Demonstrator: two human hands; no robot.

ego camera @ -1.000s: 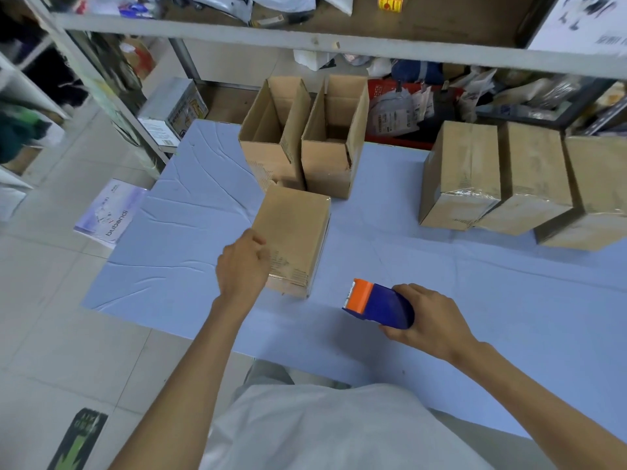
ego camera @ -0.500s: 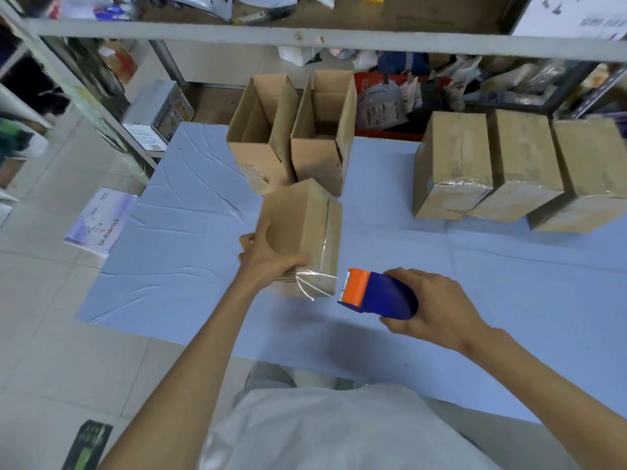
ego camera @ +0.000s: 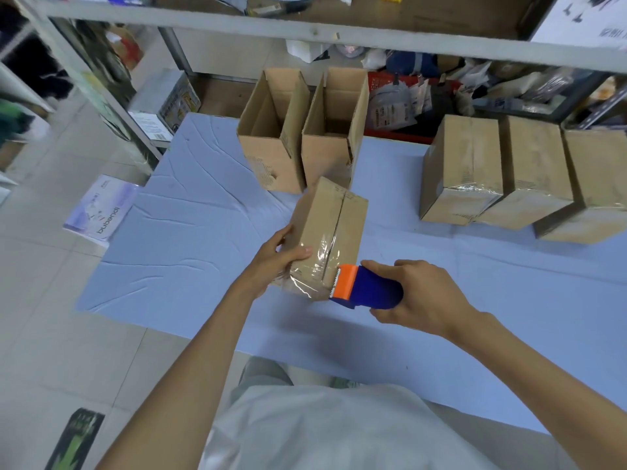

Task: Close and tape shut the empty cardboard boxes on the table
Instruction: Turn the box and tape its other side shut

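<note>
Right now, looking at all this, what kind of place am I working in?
Probably a small packing or stockroom area. Taped cardboard boxes line the blue-covered table, two open boxes wait behind, the right hand holds a tape dispenser, and metal shelving holds bagged goods.

A: How many brown cardboard boxes on the pale blue table (ego camera: pixel 190 232)?

B: Six; two open ones at the far side, one (ego camera: pixel 271 144) left of the other (ego camera: pixel 334 137); three taped ones at far right (ego camera: pixel 461 171) (ego camera: pixel 532 174) (ego camera: pixel 597 184); one closed box (ego camera: pixel 330 232) near the middle.

A: Tape tools?

B: One blue and orange tape dispenser (ego camera: pixel 366 288); two bare hands, left (ego camera: pixel 276 257) and right (ego camera: pixel 419 295).
</note>
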